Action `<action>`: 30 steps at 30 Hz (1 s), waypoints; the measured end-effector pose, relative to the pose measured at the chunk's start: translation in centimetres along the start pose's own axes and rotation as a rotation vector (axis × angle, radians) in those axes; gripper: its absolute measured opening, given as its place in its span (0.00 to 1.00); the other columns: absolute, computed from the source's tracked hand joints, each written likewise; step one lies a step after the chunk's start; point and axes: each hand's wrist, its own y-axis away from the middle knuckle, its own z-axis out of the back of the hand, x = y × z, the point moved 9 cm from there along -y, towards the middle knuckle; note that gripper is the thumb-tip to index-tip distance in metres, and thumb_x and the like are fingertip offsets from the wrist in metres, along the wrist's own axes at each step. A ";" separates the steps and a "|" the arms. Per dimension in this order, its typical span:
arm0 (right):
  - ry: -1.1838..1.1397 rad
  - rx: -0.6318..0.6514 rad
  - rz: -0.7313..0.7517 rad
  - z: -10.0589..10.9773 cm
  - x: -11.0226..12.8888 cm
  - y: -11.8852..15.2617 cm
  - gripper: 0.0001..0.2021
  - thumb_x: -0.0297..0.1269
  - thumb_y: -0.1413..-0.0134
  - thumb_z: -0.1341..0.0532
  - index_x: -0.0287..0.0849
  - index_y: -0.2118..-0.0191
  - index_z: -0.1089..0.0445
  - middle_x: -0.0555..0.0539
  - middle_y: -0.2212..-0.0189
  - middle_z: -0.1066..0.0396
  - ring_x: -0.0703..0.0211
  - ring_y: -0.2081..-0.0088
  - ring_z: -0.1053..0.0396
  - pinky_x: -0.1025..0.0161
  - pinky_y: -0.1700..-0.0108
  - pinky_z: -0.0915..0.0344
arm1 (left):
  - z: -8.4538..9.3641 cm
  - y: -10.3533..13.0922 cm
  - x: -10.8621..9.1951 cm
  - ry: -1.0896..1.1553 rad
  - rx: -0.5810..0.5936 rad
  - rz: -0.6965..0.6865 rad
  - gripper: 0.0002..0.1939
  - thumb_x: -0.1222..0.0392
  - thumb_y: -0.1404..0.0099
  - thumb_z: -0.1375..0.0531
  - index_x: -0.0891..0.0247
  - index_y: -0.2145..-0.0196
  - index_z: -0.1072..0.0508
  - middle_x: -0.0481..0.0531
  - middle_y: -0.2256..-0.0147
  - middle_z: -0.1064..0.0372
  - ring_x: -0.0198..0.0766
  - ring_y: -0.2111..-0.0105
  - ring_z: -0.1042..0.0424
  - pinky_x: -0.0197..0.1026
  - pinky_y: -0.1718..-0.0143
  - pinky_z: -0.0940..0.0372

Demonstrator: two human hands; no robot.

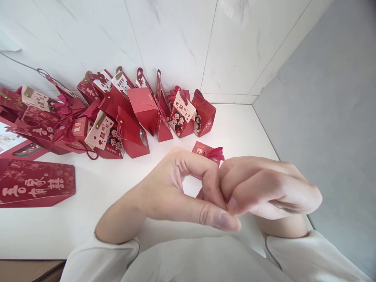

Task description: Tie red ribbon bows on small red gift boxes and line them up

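We're pinching with both, left hand (166,192) meeting right hand (268,188) nearer us than the bow box (201,148), can't tell on what, so we're wanting a light, steady touch.

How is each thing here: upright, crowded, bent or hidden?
Left hand: fingers bent, touching right hand.
Right hand: fingers curled.
Small ribboned box: partly hidden by hands.
Rightmost box by the wall: upright.
Large left box: cut off at picture edge.
Other boxes: crowded together.
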 end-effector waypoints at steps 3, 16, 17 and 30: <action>0.024 0.005 -0.037 -0.1 0.2 -0.2 0.06 0.27 0.32 0.47 0.42 0.60 0.34 0.48 0.66 0.29 0.66 0.68 0.29 0.66 0.65 0.31 | -0.2 -0.1 0.1 0.033 0.052 0.033 0.14 0.61 0.48 0.28 0.64 0.81 0.29 0.48 0.79 0.30 0.33 0.77 0.34 0.39 0.73 0.37; 0.098 0.006 -0.089 -0.2 0.6 -0.5 0.08 0.26 0.33 0.49 0.44 0.63 0.37 0.50 0.69 0.32 0.66 0.70 0.33 0.66 0.68 0.33 | -0.7 -0.3 0.0 0.110 0.088 0.025 0.12 0.69 0.48 0.30 0.65 0.81 0.29 0.46 0.79 0.30 0.32 0.76 0.34 0.37 0.73 0.38; 0.072 -0.003 -0.070 -0.1 0.5 -0.4 0.08 0.27 0.33 0.48 0.44 0.63 0.37 0.50 0.69 0.32 0.66 0.71 0.34 0.66 0.68 0.33 | -0.6 -0.3 -0.1 0.101 0.084 0.017 0.12 0.69 0.48 0.30 0.65 0.81 0.29 0.46 0.79 0.31 0.32 0.77 0.35 0.37 0.74 0.38; 0.135 0.108 -0.053 -0.8 0.2 0.1 0.13 0.32 0.29 0.52 0.41 0.63 0.31 0.47 0.70 0.29 0.64 0.71 0.31 0.64 0.68 0.32 | -0.8 -0.4 0.6 0.144 0.104 0.029 0.11 0.67 0.50 0.28 0.63 0.81 0.26 0.46 0.80 0.30 0.31 0.77 0.34 0.37 0.72 0.36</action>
